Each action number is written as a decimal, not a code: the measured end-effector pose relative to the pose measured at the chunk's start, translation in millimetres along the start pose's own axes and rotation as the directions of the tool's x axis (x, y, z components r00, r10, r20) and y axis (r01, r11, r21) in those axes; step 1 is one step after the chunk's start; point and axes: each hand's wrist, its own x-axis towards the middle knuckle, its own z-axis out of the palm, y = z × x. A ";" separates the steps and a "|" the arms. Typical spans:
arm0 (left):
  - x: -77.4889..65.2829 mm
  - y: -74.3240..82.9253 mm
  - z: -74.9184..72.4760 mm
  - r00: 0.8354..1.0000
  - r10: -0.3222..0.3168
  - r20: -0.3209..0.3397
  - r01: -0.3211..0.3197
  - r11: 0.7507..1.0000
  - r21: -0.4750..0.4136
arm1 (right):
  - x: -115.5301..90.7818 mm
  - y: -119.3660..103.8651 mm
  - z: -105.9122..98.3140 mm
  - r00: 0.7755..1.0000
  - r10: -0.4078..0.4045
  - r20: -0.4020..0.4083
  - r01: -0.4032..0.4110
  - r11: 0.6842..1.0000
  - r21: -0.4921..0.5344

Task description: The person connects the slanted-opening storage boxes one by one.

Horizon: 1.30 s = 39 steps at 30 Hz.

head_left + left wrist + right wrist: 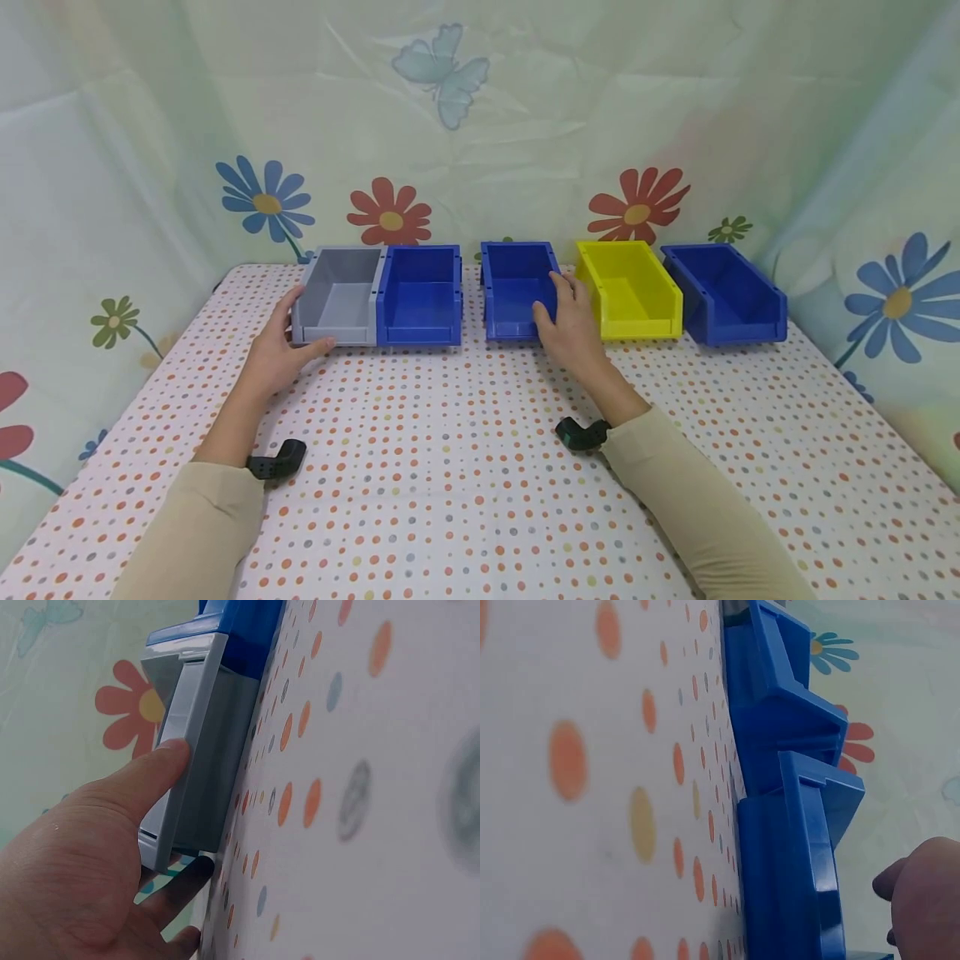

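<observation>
Floral-printed fabric (pixel 525 125) forms the background; dotted sheeting covers the surface (pixel 442 467). Five open-fronted storage bins stand in one row along the far side, with their interior floors exposed to view. Order from left to right: gray bin (pixel 341 335), first blue bin (pixel 420 336), center blue bin (pixel 512 330), yellow bin (pixel 637 330), end blue bin (pixel 746 334). The gray bin and the first blue bin touch side to side. A narrow gap separates the first blue bin from the center blue bin; the yellow bin and the end blue bin stand near each other at right. The left hand (pixel 281 354) has its grip closed about the front left corner of the gray bin: the thumb (pixel 171 756) bears on the front lip, the fingers lie along the outer left side. The right hand (pixel 573 335) is at the right side of the center blue bin, beside the yellow bin. Its grip is spread, with the thumb (pixel 911 877) apart from the front lip; contact between its fingers and the side wall cannot be determined.
</observation>
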 end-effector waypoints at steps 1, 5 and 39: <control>0.0 0.1 -0.1 1.000 0.000 -0.001 0.000 1.000 0.001 | 0.4 1.8 0.1 1.000 0.016 0.009 -0.016 1.000 0.017; -0.2 0.8 -0.5 1.000 0.002 -0.004 -0.002 1.000 0.002 | 2.6 7.2 -1.0 0.998 0.064 0.012 -0.064 0.995 0.078; -0.8 6.2 -0.4 1.000 -0.005 -0.005 0.005 1.000 -0.019 | 6.2 7.6 -12.1 0.978 0.191 -0.085 -0.157 0.940 0.304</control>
